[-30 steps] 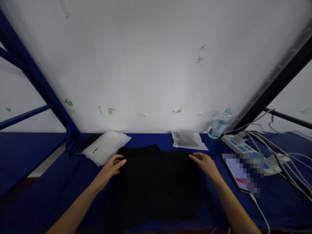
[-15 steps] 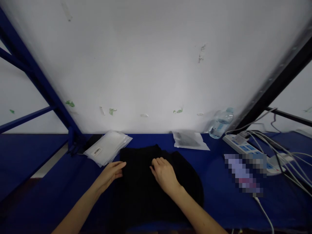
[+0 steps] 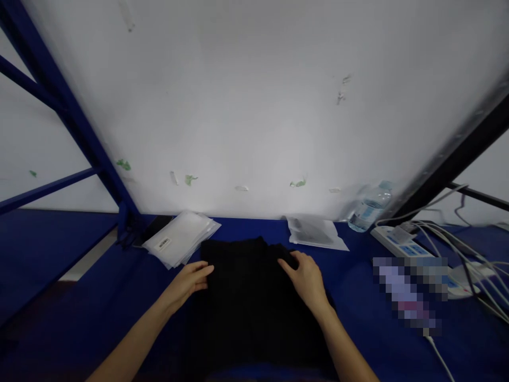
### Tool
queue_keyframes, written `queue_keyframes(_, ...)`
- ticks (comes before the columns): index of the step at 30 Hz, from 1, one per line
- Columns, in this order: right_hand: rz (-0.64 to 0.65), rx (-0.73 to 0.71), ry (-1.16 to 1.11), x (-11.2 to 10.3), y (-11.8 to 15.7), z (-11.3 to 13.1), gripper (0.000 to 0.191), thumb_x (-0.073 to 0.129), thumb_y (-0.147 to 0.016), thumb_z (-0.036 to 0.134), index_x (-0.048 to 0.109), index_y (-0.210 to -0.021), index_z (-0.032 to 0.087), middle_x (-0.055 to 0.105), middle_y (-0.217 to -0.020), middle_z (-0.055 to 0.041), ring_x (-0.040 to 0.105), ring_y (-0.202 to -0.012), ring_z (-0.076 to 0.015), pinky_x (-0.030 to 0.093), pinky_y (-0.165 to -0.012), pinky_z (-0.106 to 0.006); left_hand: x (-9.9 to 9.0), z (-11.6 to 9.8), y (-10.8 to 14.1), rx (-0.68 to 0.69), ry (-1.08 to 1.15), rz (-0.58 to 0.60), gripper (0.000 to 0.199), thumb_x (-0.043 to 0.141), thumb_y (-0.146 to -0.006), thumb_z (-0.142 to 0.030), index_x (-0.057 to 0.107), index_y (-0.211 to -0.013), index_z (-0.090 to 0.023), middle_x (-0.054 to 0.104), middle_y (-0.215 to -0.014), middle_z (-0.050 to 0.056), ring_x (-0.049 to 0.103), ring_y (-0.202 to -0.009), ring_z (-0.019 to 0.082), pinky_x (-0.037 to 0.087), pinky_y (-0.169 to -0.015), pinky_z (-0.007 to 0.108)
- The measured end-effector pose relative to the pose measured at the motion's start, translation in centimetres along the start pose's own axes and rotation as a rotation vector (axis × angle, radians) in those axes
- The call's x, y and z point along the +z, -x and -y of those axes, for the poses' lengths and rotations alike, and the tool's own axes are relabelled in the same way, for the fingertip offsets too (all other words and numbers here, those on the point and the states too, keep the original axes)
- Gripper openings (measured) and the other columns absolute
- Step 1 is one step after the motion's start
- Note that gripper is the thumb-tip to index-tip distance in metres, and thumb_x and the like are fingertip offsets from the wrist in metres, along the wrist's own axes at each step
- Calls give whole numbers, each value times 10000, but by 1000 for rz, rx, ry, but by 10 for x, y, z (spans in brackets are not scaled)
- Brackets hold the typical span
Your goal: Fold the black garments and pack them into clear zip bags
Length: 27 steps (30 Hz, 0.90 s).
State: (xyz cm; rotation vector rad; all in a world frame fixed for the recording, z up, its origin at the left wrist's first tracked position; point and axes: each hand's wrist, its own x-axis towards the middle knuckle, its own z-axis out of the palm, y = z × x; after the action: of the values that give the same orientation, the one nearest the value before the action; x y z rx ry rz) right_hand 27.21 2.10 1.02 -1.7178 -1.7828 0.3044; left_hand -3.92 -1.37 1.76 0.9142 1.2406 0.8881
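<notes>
A black garment (image 3: 246, 302) lies folded on the blue tabletop in front of me; its exact kind is hard to make out in the dark cloth. My left hand (image 3: 191, 284) is at its left edge, with the thumb over the cloth and the fingers curled at the side. At the upper right edge, my right hand (image 3: 306, 278) pinches the cloth between thumb and fingers. The fingertips of the right hand are partly hidden by the fabric.
White plastic bags (image 3: 181, 239) with a barcode label lie at the back left. Another bag (image 3: 316, 233) is at the back, beside a water bottle (image 3: 369, 207). To the right are a power strip (image 3: 409, 249), cables and a blurred-out phone (image 3: 405, 294). A wall (image 3: 246, 106) stands behind.
My right hand has moved right, from the middle of the garment to its right edge, and the cloth there is spread flatter. The left hand stays at the left edge. The view has shifted slightly.
</notes>
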Motion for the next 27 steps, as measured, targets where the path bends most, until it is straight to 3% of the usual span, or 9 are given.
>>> queue_keyframes(2, -51, 16, 4, -6, -4, -3, 264, 519, -851, 455, 600, -919, 213, 696, -909, -80, 655, -886, -273, 468, -746, -354, 11, 2, 1, 3, 19, 17, 331, 747, -736, -439, 626, -869, -160, 704, -884, 55, 693, -838, 204, 536, -800, 324)
queue_keyframes(7, 94, 125, 209, -14, -12, -7, 200, 530, -862, 378, 559, -968, 212, 697, -796, -85, 676, -732, -271, 420, -588, -322, 34, 7, 0, 21, 52, 60, 323, 747, -739, -433, 599, -813, -155, 676, -794, 40, 691, -787, 204, 538, -795, 338)
queue_keyframes(10, -29, 19, 274, -11, -12, 12, 142, 531, -867, 327, 540, -961, 221, 683, -828, -90, 664, -764, -264, 415, -575, -313, 36, 8, -1, 14, 73, 65, 319, 751, -737, -426, 587, -807, -161, 671, -793, 36, 687, -776, 193, 539, -787, 329)
queue_keyframes(13, -140, -183, 251, -2, 0, 51, 126, 502, -885, 275, 521, -1001, 231, 660, -909, -93, 647, -798, -258, 453, -565, -317, 33, 9, -3, -1, 96, 59, 331, 761, -728, -424, 586, -830, -162, 667, -811, 37, 681, -759, 180, 540, -771, 317)
queue_keyframes(15, -96, -314, 192, 7, 19, 78, 166, 511, -893, 292, 530, -1045, 226, 650, -930, -110, 640, -839, -277, 504, -591, -351, 31, 10, -4, -16, 108, 44, 355, 750, -735, -452, 589, -863, -162, 661, -819, 36, 673, -732, 166, 542, -734, 301)
queue_keyframes(19, 98, -547, 21, 28, 68, 105, 434, 624, -842, 415, 539, -1205, 194, 650, -1151, -150, 615, -1069, -327, 537, -860, -464, 28, 11, -6, -43, 113, 13, 421, 664, -783, -556, 592, -901, -158, 643, -822, 29, 654, -698, 142, 538, -676, 276)
queue_keyframes(23, 173, -548, -67, 39, 96, 97, 440, 587, -875, 336, 546, -1282, 176, 606, -1283, -160, 568, -1186, -330, 500, -959, -496, 28, 9, -5, -46, 79, 24, 452, 690, -765, -545, 618, -968, -148, 658, -896, 40, 666, -747, 152, 539, -726, 290)
queue_keyframes(27, 292, -454, -279, 30, 89, 86, 313, 563, -891, 319, 636, -1182, 230, 630, -1266, -95, 589, -1168, -284, 503, -969, -440, 32, 6, -8, -50, 24, 29, 478, 752, -718, -487, 648, -1030, -139, 691, -874, 60, 680, -742, 182, 540, -682, 297)
